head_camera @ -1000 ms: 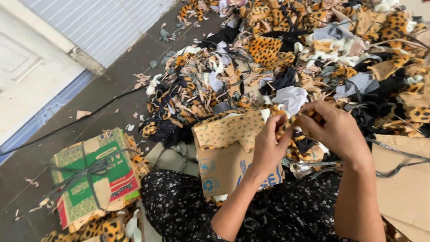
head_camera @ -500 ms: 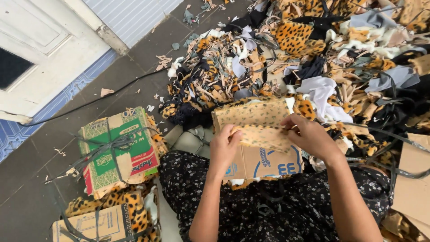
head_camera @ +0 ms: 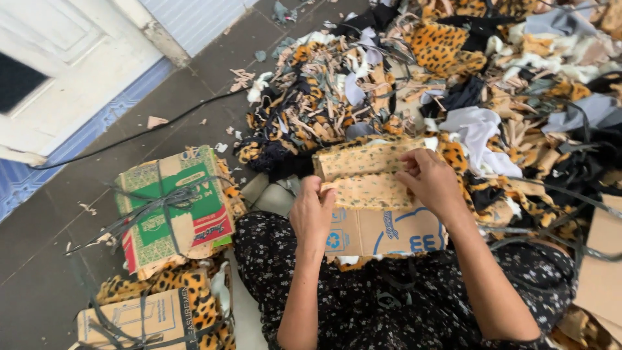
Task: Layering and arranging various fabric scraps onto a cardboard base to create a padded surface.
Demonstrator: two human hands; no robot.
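Scrap heap (head_camera: 453,78) (bundles (head_camera: 172,207) too) on floor (head_camera: 39,285)

- One view only, from a camera on the person's head, tilted steeply down and forward over the lap.
- It sits close: the left hand (head_camera: 312,217) and right hand (head_camera: 433,183) fill the near centre, forearms running off the bottom edge.
- Far and right lies the heap of fabric scraps (head_camera: 492,84); far left, the floor (head_camera: 71,194) meets a white door (head_camera: 58,71).
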